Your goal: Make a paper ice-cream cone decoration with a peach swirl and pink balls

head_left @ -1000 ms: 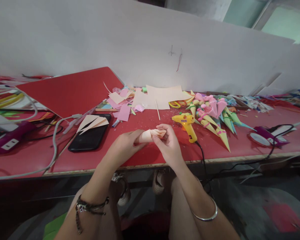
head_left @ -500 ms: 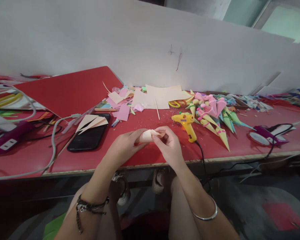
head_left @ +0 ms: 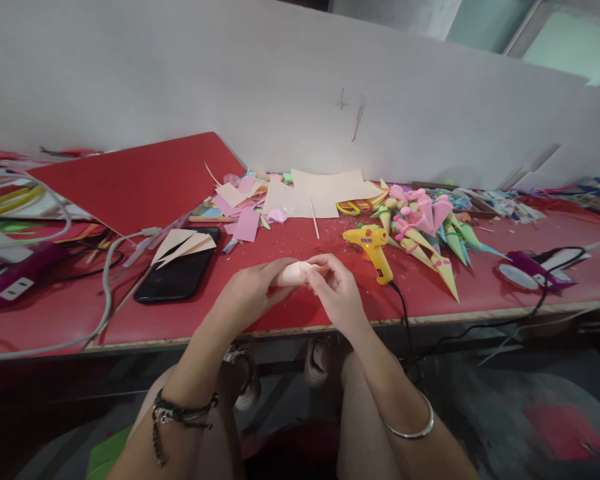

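Observation:
A small roll of cream paper (head_left: 291, 274) is held between my two hands, above the red tabletop near its front edge. My left hand (head_left: 250, 290) wraps its fingers and thumb around the left end of the roll. With thumb and fingertips, my right hand (head_left: 339, 287) pinches the right end, where the paper overlaps itself. The inside of the roll is mostly hidden by my fingers. Just right of my hands lies a yellow glue gun (head_left: 375, 248) with an orange light on it. A thin wooden stick (head_left: 315, 219) rests behind the roll.
To the left, a black phone (head_left: 175, 283) has cut paper pieces (head_left: 185, 245) on it. Paper cones with pink tops (head_left: 425, 220) pile up at right. Cream sheets (head_left: 325, 190) and pink scraps (head_left: 247, 223) lie along the wall. A black cord (head_left: 404, 303) hangs over the edge.
The paper in my hands looks rolled tighter and smoother, with less of a loose flap at its right end. My right fingers have shifted slightly; everything else stays put.

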`<state>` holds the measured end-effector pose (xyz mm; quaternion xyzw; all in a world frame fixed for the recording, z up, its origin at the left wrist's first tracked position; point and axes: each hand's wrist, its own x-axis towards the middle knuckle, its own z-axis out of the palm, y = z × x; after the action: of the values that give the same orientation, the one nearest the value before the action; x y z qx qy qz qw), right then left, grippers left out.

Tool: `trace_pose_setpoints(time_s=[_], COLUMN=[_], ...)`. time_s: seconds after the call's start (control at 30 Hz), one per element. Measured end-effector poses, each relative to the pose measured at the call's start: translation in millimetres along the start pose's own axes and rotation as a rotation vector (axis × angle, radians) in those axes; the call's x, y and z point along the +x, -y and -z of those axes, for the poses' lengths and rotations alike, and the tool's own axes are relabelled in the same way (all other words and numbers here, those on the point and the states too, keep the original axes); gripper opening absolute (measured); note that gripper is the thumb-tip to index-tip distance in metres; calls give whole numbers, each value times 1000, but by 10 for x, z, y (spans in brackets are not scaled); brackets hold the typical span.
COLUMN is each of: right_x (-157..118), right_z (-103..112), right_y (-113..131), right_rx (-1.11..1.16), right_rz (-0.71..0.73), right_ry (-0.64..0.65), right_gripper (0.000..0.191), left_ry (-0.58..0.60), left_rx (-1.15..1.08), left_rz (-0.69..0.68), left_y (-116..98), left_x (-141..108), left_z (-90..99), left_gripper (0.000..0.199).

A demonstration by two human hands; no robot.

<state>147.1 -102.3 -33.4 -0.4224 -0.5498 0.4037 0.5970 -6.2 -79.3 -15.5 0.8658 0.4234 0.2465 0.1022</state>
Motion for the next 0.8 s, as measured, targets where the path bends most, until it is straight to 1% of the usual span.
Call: trace_pose_setpoints(time_s=[0.13,0.27,0.47,0.6,0.7,0.8], right_x=[4,0,-9,-12,-17,-22], right_z=[5,19,28,28,32,33], right_y=[15,0,-20,-21,-17,3], right_rx=[-3,11,-68,-117,-171,-246], right_rz=[-3,3,16,36,71,152], right_ry=[-10,1,-13,-18,-18,-24], right_gripper=[17,17,16,15,13,14], left_ry=[4,-14,-32,-27,-21,-16], left_rx=[19,35,44,62,132,165], left_rz=[25,15,40,29,13,-6], left_y=[-4,9,30,24,12,3], left_x=[2,5,-2,-2,5,11], left_z=[1,-11,-15,-25,-34,-34], left_gripper=[32,32,33,33,30,28])
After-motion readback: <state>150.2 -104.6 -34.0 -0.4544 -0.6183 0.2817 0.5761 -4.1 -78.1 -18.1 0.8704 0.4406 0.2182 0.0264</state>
